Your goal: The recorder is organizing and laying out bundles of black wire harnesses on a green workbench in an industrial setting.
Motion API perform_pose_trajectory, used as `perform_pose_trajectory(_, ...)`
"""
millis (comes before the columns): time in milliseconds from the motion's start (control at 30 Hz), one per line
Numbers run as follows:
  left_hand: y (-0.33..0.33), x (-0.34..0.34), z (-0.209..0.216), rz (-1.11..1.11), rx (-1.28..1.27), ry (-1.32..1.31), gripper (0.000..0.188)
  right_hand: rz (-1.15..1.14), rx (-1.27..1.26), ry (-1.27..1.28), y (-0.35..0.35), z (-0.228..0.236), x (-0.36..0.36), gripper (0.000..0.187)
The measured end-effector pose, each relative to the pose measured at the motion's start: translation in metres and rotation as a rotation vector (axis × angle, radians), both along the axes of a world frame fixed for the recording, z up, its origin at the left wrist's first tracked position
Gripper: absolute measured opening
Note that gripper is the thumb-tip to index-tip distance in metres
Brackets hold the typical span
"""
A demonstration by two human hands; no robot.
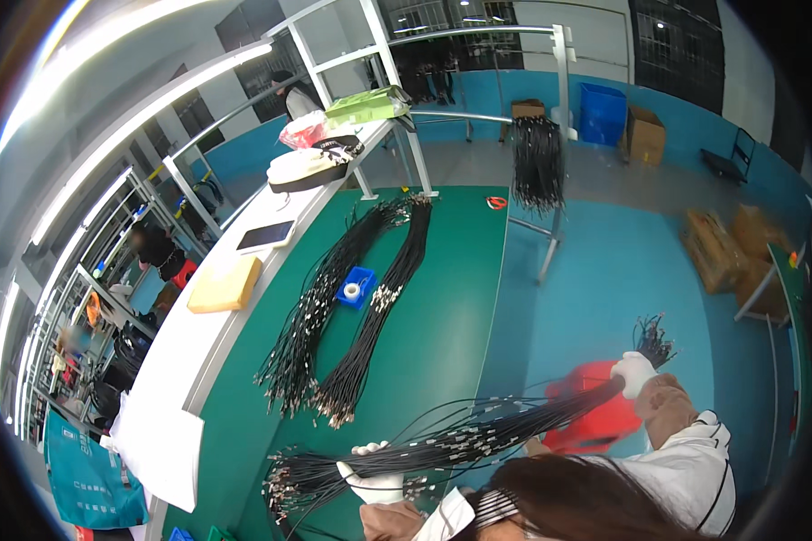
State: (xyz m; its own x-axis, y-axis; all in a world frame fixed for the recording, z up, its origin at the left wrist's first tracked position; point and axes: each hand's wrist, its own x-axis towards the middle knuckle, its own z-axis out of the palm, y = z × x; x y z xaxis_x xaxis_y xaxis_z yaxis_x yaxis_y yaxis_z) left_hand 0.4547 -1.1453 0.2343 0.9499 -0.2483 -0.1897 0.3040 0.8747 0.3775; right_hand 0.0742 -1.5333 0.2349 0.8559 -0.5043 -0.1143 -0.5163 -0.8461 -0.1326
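A long bundle of thin black cables (478,435) with small white tags stretches between my two white-gloved hands. From below, my left hand (374,482) cradles the bundle near its left end, thumb on one side and fingertips showing on the other. The loose connector ends there fan out over the green table mat (451,298). My right hand (635,373) is wrapped around the bundle near its other end, out past the table's right edge, and a tuft of cable ends sticks up beyond the fist. Hair covers part of the area below the bundle.
Two more cable bundles (397,261) lie on the mat, with a blue tray (356,287) holding a white roll between them. Red-handled scissors (496,203) lie near the far edge. A white shelf (176,347) runs along the left. A red stool (591,419) stands under my right arm.
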Motion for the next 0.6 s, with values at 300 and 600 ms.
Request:
perform_pose_trajectory(300,-0.102,0.012,-0.042,0.09,-0.037,0.082,0.052,0.331,-0.062,-0.134,-0.237,-0.018,0.17,0.032)
perform_pose_trajectory(600,-0.18,0.047,-0.085,0.3,-0.04,0.321,0.059,0.543,-0.139,-0.068,-0.354,-0.021,0.297,0.028)
